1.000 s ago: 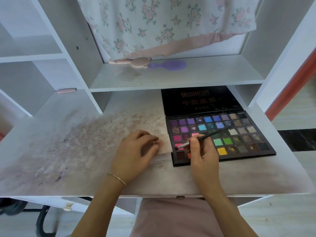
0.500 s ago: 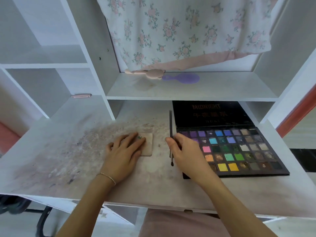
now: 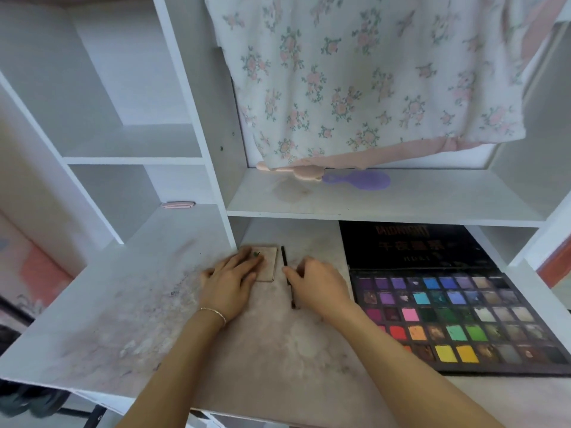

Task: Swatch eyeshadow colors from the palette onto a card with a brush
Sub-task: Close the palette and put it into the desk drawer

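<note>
Nearest: two bare forearms reach in from the bottom edge over a white desk top (image 3: 92, 319) smudged w/ pinkish-grey powder stains. Thin bracelet (image 3: 214, 313) on the left wrist.

Left hand (image 3: 228, 282) lies flat, fingers straight and slightly spread, fingertips pressing on a small square beige swatch card (image 3: 269, 263); small dark-green mark on the card near the fingertips. Card sits flat on the desk, just left of the brush.

Right hand (image 3: 321, 285) is just right of the card, fingers curled, thumb and forefinger pinching a thin black makeup brush (image 3: 284, 257) about mid-handle. Brush runs roughly near-to-far, between card and hand; low over the desk, can't tell if touching.

Right of that hand: large open black eyeshadow palette (image 3: 457, 322) w/ rows of square pans – purples, blues, pinks, greens, yellows, neutrals. Lid (image 3: 417, 245) lies back toward the rear, "MIDNIGHT" printed on it.

Further back: white shelf (image 3: 432, 205) above the palette, w/ a pink hairbrush (image 3: 296, 173) and a purple hairbrush (image 3: 361, 180) touching end to end. Small pink flat item (image 3: 178, 205) at the left cubby. White floral cloth w/ pink hem (image 3: 370, 81) hangs behind the shelf.
</note>
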A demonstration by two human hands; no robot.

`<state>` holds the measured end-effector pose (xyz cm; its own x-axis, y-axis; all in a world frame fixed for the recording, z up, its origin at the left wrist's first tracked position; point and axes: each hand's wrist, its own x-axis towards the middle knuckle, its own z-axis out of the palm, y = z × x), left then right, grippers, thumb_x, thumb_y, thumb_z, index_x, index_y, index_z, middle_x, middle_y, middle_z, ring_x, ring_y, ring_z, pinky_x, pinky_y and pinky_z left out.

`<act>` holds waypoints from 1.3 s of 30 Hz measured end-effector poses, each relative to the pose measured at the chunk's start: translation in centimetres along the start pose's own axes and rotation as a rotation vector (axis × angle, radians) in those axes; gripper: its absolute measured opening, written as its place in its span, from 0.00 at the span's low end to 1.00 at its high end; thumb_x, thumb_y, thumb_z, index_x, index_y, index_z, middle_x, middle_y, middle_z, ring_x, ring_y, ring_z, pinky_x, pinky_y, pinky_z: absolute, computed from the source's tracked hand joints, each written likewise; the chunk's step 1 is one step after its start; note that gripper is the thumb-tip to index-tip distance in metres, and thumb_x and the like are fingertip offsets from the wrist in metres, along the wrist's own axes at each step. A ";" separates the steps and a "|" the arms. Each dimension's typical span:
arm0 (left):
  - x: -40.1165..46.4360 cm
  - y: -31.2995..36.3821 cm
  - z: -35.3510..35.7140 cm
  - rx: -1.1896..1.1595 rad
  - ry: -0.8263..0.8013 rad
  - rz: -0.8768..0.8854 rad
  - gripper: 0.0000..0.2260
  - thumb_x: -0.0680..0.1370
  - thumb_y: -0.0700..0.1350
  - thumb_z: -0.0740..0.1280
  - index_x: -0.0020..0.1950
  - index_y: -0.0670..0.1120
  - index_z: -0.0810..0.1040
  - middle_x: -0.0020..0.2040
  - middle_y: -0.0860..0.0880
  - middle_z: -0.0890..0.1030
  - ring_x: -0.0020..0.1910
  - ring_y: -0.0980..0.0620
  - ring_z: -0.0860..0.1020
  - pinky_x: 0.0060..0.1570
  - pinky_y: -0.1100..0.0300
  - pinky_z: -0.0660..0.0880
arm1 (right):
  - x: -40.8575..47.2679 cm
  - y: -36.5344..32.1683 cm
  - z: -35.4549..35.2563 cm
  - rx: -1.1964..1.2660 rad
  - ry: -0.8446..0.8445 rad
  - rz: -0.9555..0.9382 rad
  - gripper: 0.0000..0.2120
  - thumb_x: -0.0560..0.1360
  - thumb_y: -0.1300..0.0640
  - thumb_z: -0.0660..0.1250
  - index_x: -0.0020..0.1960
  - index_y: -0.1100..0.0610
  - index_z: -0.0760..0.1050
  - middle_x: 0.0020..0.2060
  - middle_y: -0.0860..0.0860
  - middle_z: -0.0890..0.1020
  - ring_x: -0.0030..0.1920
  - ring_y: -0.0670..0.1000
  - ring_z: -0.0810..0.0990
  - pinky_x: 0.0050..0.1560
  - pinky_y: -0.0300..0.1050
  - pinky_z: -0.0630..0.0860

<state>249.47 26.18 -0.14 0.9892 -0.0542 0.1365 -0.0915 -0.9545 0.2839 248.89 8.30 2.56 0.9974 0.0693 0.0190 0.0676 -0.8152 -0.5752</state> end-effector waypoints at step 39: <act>-6.3 11.3 1.5 0.042 0.018 0.084 0.26 0.77 0.58 0.54 0.72 0.49 0.57 0.73 0.51 0.60 0.72 0.51 0.54 0.67 0.54 0.52 | -7.9 9.7 -7.4 0.010 0.159 0.072 0.16 0.77 0.50 0.58 0.64 0.49 0.71 0.65 0.52 0.70 0.66 0.53 0.63 0.66 0.53 0.62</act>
<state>242.43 15.27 0.76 0.9761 -0.1293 0.1749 -0.1683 -0.9583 0.2311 241.82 -4.36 2.89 0.9910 -0.0814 0.1063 -0.0033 -0.8088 -0.5880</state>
